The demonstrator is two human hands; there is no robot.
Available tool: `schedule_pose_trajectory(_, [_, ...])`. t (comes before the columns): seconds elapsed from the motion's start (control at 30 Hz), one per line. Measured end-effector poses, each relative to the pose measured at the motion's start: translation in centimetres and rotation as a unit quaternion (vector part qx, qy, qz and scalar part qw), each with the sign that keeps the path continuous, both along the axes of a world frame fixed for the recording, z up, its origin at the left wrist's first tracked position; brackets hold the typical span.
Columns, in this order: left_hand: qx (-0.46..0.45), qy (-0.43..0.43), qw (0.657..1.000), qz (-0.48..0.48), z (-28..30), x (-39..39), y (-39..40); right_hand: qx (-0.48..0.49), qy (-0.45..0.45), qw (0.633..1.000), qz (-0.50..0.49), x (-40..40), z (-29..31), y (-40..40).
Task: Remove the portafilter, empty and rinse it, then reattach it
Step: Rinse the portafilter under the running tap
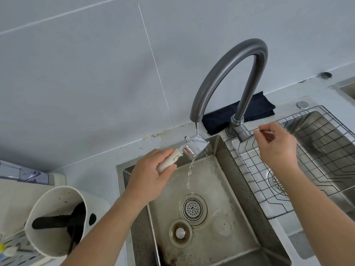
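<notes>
My left hand (153, 169) grips the cream handle of the portafilter (192, 148), whose shiny metal head sits tilted under the spout of the grey arched faucet (226, 73). A thin stream of water lands on the head and spills down into the steel sink (211, 198). My right hand (276, 144) pinches the thin lever of the faucet at its base, fingers closed on it.
A white knock-box bin (57, 219) with a black bar and dark grounds stands left of the sink. A wire rack (297, 150) lies over the right basin. A folded dark cloth (240, 112) rests behind the faucet. Tiled wall rises behind.
</notes>
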State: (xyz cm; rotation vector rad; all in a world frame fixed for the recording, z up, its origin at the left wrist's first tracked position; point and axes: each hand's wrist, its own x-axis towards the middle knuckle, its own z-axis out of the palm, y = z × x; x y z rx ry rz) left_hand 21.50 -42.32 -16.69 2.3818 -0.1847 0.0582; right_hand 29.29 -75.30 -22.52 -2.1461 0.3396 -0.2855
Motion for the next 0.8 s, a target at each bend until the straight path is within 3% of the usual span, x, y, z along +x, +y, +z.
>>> schedule_pose_trajectory(0.47, [0.139,-0.086,0.985,-0.046,1.6,1.8,-1.3,-0.016,-0.009,1.000,0.004,-0.2,0.4,0.1])
schedule_pose_trajectory(0.8, [0.149,-0.151,0.975,-0.058,1.9,3.0,-2.5,-0.011,-0.010,1.000,0.005,-0.1,0.2,0.1])
